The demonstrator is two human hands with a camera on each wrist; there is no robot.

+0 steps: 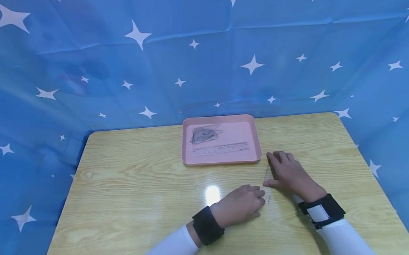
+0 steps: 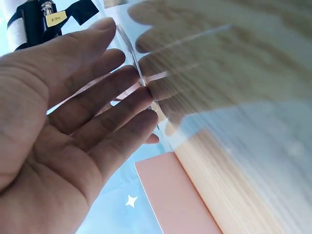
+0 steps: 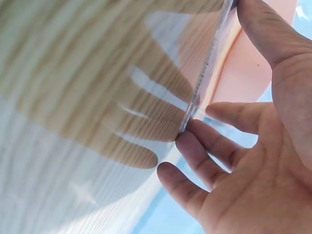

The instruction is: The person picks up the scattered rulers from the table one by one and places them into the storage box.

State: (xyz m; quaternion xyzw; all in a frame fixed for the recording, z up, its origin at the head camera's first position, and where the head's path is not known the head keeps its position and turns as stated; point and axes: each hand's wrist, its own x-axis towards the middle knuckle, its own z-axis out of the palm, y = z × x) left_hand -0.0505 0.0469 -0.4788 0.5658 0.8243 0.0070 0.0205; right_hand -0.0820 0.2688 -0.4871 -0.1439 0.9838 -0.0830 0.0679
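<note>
A clear plastic set square (image 1: 268,174) lies on the wooden tabletop between my two hands, partly hidden by the right one. With thumb and fingertips my right hand (image 1: 292,177) holds it across, the thumb at its left corner and the index finger at the far end. In the right wrist view its thin edge (image 3: 200,85) runs between thumb (image 3: 258,27) and fingertips. My left hand (image 1: 240,205) reaches in from the left, fingers extended; in the left wrist view their tips (image 2: 146,92) are right at the clear plastic edge (image 2: 127,44).
Beyond the hands, at the back of the table (image 1: 132,199), stands a pink tray (image 1: 226,162). Inside it are a clear ruler (image 1: 220,149) and, to the left, overlapping clear drawing pieces (image 1: 205,135). A blue cloth (image 1: 202,74) with white stars hangs behind.
</note>
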